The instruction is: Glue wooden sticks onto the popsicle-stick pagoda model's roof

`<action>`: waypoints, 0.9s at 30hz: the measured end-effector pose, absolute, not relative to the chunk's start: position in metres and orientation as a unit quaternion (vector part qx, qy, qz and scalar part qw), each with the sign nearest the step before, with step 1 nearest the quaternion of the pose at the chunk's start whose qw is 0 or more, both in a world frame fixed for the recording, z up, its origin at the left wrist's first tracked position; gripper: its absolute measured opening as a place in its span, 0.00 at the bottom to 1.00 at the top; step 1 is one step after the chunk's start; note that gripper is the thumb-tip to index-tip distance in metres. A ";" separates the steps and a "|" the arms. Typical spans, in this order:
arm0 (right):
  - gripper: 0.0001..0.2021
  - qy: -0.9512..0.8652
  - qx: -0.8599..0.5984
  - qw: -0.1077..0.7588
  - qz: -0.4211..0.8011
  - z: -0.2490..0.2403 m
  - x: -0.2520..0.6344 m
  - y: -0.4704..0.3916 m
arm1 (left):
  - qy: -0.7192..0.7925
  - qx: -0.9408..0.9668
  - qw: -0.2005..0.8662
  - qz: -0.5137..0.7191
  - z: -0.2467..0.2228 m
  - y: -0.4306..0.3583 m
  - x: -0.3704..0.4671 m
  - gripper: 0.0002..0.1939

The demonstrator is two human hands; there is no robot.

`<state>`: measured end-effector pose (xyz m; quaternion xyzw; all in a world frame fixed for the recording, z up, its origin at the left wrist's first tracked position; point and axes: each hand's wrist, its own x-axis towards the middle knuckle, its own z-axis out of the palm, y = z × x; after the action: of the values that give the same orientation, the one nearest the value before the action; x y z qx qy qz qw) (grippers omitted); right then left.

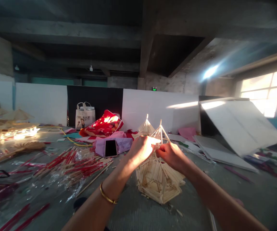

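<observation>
A small pavilion-like model of pale wooden sticks (pixel 161 184) stands in front of me on the grey surface. Its lower part is a many-sided tier of closely laid sticks; slim sticks rise to a peak above. At the left of this upper frame is my left hand (pixel 142 148), its fingers closed and the index finger stretched toward the sticks. My right hand (pixel 171 154) is closed at the frame's right side, thumb and fingers pinched near the sticks. What lies between the fingertips of either hand is too small to make out. Behind rises a second stick peak (pixel 146 125).
Red-wrapped stick bundles (pixel 80 165) and clear plastic lie to the left. A phone (pixel 111 148) rests by lilac cloth (pixel 124 146). Behind are a red bag (pixel 104 123) and a tote bag (pixel 85 117). White boards (pixel 241 125) lean at right; more stick models (pixel 6 117) stand far left.
</observation>
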<state>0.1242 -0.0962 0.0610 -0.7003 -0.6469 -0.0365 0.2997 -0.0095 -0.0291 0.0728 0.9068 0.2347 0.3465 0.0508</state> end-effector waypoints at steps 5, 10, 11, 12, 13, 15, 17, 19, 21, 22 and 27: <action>0.14 -0.646 -0.703 0.295 -0.039 0.061 0.125 -0.095 | 0.227 0.911 0.045 0.342 0.072 -0.030 -0.010 0.15; 0.12 -0.650 -0.705 0.282 -0.028 0.062 0.125 -0.095 | 0.220 0.911 0.048 0.345 0.071 -0.029 -0.011 0.15; 0.12 -0.651 -0.705 0.280 -0.027 0.062 0.125 -0.095 | 0.219 0.910 0.049 0.347 0.070 -0.028 -0.011 0.16; 0.11 -0.651 -0.706 0.278 -0.027 0.062 0.125 -0.095 | 0.218 0.909 0.050 0.351 0.069 -0.028 -0.011 0.16; 0.11 -0.651 -0.706 0.276 -0.027 0.062 0.125 -0.095 | 0.217 0.908 0.052 0.356 0.068 -0.027 -0.011 0.16; 0.10 -0.651 -0.707 0.274 -0.028 0.063 0.126 -0.095 | 0.210 0.905 0.055 0.365 0.067 -0.027 -0.011 0.17; 0.11 -0.651 -0.708 0.273 -0.029 0.063 0.127 -0.096 | 0.209 0.903 0.060 0.371 0.066 -0.027 -0.010 0.17; 0.11 -0.651 -0.708 0.273 -0.027 0.064 0.127 -0.096 | 0.216 0.902 0.066 0.367 0.066 -0.027 -0.010 0.17; 0.11 -0.654 -0.705 0.273 -0.023 0.064 0.128 -0.096 | 0.223 0.903 0.070 0.360 0.067 -0.028 -0.010 0.16; 0.11 -0.655 -0.704 0.273 -0.021 0.065 0.128 -0.096 | 0.222 0.905 0.070 0.356 0.068 -0.029 -0.010 0.16; 0.12 -0.655 -0.703 0.276 -0.017 0.065 0.127 -0.095 | 0.220 0.908 0.063 0.352 0.071 -0.032 -0.011 0.15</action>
<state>0.1274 -0.0954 0.0651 -0.7029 -0.6553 -0.0175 0.2759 -0.0112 -0.0323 0.0708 0.9076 0.2201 0.3520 0.0626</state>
